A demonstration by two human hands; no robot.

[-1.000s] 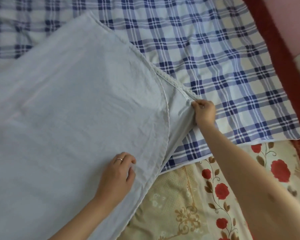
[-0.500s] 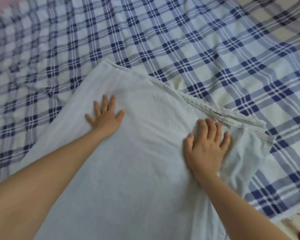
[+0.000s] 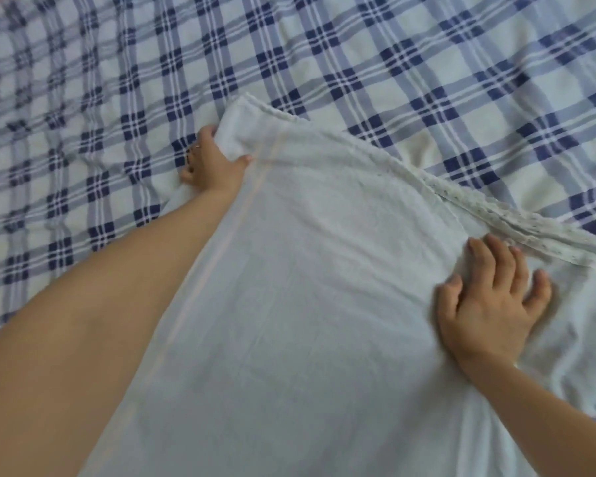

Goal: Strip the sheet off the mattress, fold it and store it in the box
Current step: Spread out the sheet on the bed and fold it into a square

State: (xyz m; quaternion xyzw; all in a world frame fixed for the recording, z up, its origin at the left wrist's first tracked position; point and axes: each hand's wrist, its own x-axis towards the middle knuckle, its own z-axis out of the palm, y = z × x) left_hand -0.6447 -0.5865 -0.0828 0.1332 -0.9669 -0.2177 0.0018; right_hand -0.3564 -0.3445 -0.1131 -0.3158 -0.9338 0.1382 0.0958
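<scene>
The left arm stretches forward, and the left hand (image 3: 210, 163) pinches the far corner of the white sheet (image 3: 324, 287), thumb on top and fingers tucked beneath. The right hand (image 3: 489, 304) lies flat with fingers spread, pressing the sheet just beside its lace-trimmed edge (image 3: 496, 215). The thin, softly creased sheet lies on the blue-and-white plaid bed cover (image 3: 393, 63).

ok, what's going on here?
A person is working a white sheet that lies on a bed's plaid cover, apparently mid-fold. The left hand grips the sheet's far corner, thumb on top and fingers tucked under. The right hand rests flat on the sheet with fingers spread, just beside the lace trim along its right edge. The sheet is off the mattress but not yet folded small.
</scene>
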